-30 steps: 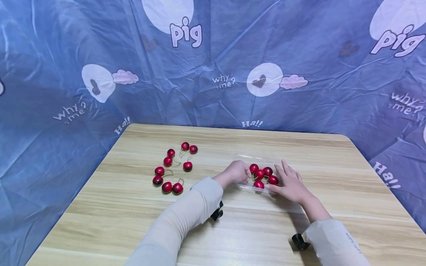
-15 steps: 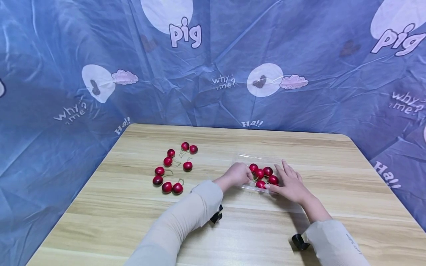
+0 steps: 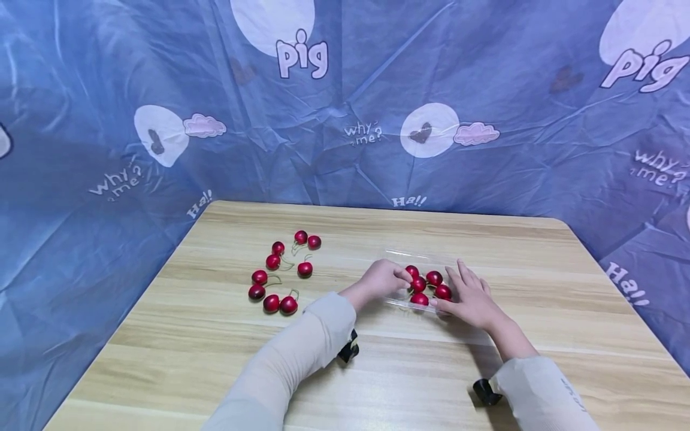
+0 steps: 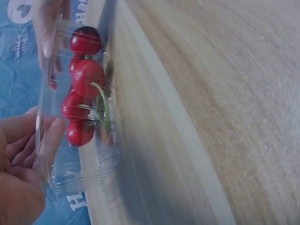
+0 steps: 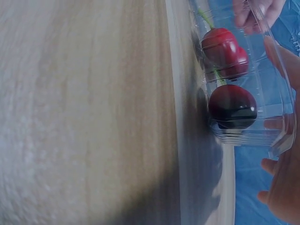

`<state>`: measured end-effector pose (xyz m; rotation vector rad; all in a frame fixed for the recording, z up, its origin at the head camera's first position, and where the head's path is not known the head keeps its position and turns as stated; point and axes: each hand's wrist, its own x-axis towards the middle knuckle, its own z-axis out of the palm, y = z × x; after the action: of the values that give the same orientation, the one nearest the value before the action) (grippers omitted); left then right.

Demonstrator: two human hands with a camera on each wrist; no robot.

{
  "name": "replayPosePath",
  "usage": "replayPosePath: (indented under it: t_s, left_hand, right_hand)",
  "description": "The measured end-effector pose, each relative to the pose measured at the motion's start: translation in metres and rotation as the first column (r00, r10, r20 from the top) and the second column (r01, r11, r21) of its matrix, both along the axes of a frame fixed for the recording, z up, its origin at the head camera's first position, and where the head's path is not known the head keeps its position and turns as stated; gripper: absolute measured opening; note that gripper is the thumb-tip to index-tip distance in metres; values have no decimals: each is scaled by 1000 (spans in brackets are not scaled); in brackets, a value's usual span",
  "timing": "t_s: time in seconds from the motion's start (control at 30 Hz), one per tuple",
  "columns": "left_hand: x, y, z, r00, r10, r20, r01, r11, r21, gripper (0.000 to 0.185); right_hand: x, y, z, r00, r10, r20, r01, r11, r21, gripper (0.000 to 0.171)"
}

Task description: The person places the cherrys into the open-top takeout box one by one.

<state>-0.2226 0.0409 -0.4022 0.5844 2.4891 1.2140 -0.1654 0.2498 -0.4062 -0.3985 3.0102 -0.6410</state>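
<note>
box point(image 3: 426, 281): clear plastic w/ cherries point(image 3: 426, 284) inside, sat mid-table point(image 3: 485, 371)
L hand point(image 3: 380, 278): fingers curled on left rim
R hand point(image 3: 471, 296): flat vs right side
feel: prob light, thin, crushable; hold by rims

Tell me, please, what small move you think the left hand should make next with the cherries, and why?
Probably it should draw back from the clear plastic box and reach for the loose cherries on the table. The left hand is at the box's edge, the right hand steadies the other side, about five cherries lie inside and some nine remain outside.
</note>
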Motion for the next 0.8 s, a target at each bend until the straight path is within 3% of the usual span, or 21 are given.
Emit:
replayPosePath:
  t_s: [0.07,0.1,0.13,0.27,0.5,0.8]
  left_hand:
    - [-1,-1,-1,998,38,40,-41,996,75,6]
    - [3,-3,8,995,63,80,-70,993,95,8]
    - [2,-4,8,992,81,95,-92,989,118,9]
    - [1,-10,11,981,112,155,-144,966,213,14]
    - [5,-24,24,963,104,247,-182,930,318,19]
    - [4,-46,21,930,89,356,-227,902,367,22]
  right_hand:
    - [0,0,0,1000,1,-1,-1,1000,5,87]
    - [0,0,0,1000,2,-1,-2,1000,6,87]
    - [0,0,0,1000,3,-1,-3,1000,6,87]
    - [0,0,0,1000,3,0,-3,1000,9,87]
    - [0,1,-1,1000,-2,7,2,1000,9,88]
    - [1,-1,0,1000,-8,-5,8,1000,16,87]
